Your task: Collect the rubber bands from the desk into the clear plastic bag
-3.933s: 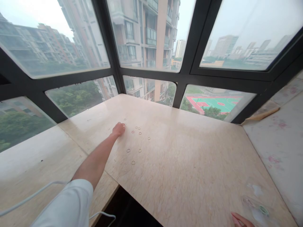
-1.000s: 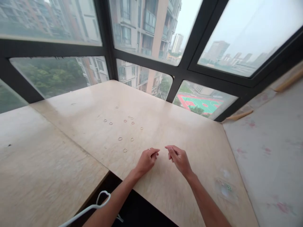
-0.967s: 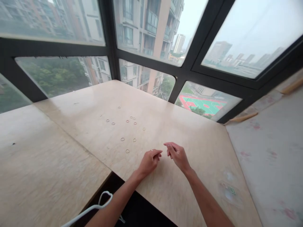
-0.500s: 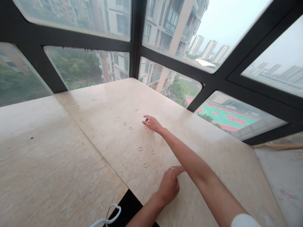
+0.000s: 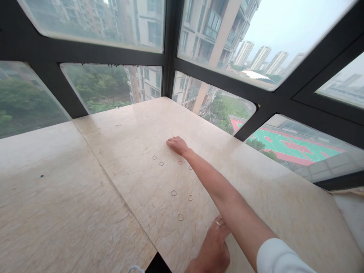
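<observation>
My right hand [image 5: 178,145] reaches far out over the pale stone surface, palm down with fingers bent together at the tabletop. Whatever lies under its fingertips is hidden. Just this side of it are thin small rings: two grey ones [image 5: 154,157] on the left, a reddish one [image 5: 180,162] and another [image 5: 190,167] beside my wrist. Closer to me lie a purplish ring [image 5: 173,193] and two yellowish rings [image 5: 190,197]. My left hand [image 5: 215,244], wearing a silver finger ring [image 5: 218,224], rests curled low on the surface; my right forearm covers its fingertips.
The stone surface [image 5: 85,212] has a seam running across it and meets dark-framed windows [image 5: 167,57] at the back. A small dark speck [image 5: 41,176] lies at left. A black flat object [image 5: 158,264] and a white cable [image 5: 135,269] sit at the bottom edge.
My right hand has moved slightly farther out and come down, its fingers closing over the spot of the farthest ring, which is now hidden. The view has shifted; my left hand appears lower.
</observation>
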The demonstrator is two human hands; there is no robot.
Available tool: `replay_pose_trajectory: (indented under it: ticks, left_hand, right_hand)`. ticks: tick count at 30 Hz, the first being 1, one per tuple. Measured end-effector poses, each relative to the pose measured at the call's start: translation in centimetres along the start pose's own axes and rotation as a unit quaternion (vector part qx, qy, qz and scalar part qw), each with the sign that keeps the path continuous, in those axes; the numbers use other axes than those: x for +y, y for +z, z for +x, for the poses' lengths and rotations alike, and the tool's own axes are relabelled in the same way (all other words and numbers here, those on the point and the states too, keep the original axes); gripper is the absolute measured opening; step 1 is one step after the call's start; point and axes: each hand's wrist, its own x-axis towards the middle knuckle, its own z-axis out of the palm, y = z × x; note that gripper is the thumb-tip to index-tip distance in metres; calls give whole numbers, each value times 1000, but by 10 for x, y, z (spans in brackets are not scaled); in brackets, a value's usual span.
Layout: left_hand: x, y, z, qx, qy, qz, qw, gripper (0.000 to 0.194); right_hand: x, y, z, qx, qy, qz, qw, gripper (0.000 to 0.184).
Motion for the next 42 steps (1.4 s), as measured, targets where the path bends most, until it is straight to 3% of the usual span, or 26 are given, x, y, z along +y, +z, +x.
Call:
replay_pose_trajectory:
  ticks: [5,12,17,21,26,31,33,37,42]
  left_hand:
    - [-3,2,-2,18,14,0,1000,70]
    - [-6,6,-2,10,2,35,999,58]
    - [-8,8,-1,-3,-21,67,998,52]
    - [-6,8,1,10,-27,76,997,51]
    - [-3,8,5,26,-33,86,995,45]
    - [-3,5,8,2,-30,91,995,42]
    - [-2,4,9,0,-36,92,995,40]
    - [3,3,10,-2,-64,96,993,34]
    - [9,3,12,0,-83,90,992,33]
  right_hand:
    - [-1,-5,-18,-5,-58,-23,998,23]
    - [-19,-12,-40,-18,-100,17,995,24]
    - [-32,-18,-61,26,-42,98,994,17]
    - [-38,-27,-92,116,57,200,971,27]
    - [-51,-41,-156,219,160,358,893,27]
    - [-66,-58,-248,305,239,460,799,33]
    - [-73,-65,-287,341,275,510,740,31]
    - [-90,-77,-361,399,343,612,590,26]
    - [-115,-79,-450,455,425,562,544,28]
